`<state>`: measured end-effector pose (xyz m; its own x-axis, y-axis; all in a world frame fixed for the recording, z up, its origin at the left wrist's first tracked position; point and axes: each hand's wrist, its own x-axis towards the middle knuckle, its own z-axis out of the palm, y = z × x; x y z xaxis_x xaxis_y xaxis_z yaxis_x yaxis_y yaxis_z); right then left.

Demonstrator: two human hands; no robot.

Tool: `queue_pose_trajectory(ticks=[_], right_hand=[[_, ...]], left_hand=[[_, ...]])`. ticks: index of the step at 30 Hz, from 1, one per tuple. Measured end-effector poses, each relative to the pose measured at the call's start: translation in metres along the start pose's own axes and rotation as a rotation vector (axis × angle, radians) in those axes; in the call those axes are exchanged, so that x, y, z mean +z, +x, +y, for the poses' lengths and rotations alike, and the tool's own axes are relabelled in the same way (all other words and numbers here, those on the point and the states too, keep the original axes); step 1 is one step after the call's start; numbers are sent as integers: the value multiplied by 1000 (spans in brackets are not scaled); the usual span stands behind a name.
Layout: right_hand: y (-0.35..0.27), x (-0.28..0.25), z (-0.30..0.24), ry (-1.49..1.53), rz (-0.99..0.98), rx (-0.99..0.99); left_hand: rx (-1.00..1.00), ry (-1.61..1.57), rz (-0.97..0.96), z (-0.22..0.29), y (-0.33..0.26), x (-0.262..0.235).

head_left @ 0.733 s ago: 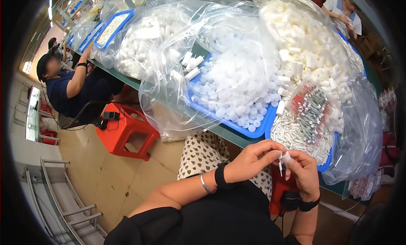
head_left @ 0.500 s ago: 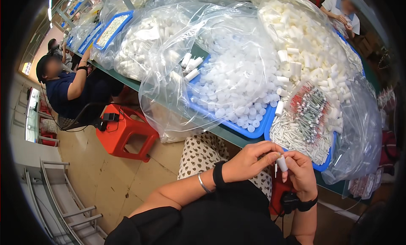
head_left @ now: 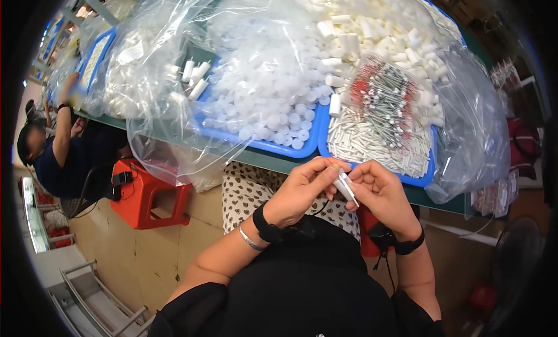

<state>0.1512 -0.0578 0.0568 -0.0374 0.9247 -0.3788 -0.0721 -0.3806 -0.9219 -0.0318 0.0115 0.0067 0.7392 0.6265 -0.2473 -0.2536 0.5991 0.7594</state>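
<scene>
Above my lap, my left hand (head_left: 303, 189) and my right hand (head_left: 379, 193) meet around a small white plastic cylinder (head_left: 345, 189) with a thin white stick along it. My left thumb and fingers pinch its upper end, while my right fingers close around its side. Just beyond them stands a blue tray (head_left: 429, 175) of thin white sticks (head_left: 354, 140). A clear box of red-and-white-tipped metal pins (head_left: 386, 101) rests on those sticks. Left of it, another blue tray (head_left: 306, 153) holds translucent white round caps (head_left: 261, 107).
Cream-white cylinders (head_left: 372, 32) are heaped at the back of the green table (head_left: 264, 160). Clear plastic bags (head_left: 474, 133) drape over both sides. Several finished-looking white pieces (head_left: 195, 78) lie at left. A red stool (head_left: 145, 192) and a seated person (head_left: 72, 148) are at far left.
The view has shifted, so the trays appear further left and higher. Both hands have drawn closer together around the cylinder, which is now tilted differently with the thin stick against it.
</scene>
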Motion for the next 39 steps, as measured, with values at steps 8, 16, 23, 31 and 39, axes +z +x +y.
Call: queue_pose_trajectory(ticks=[8,16,23,31,39], right_hand=[[0,-9,15,339,-86,20],[-19,-81,-7,-842,608,-318],[-23,-170,9,-1821,863,-142],[-23,-180,8,-1803,975,-156],[-23,-41,-15,-709,184,-533]], left_hand=[[70,143,41,0,-1,12],[101,-58,66,0,2,0],[27,-190,-97,3,9,8],[0,-170,8,13,8,6],[-7,-276,-9,9,10,18]])
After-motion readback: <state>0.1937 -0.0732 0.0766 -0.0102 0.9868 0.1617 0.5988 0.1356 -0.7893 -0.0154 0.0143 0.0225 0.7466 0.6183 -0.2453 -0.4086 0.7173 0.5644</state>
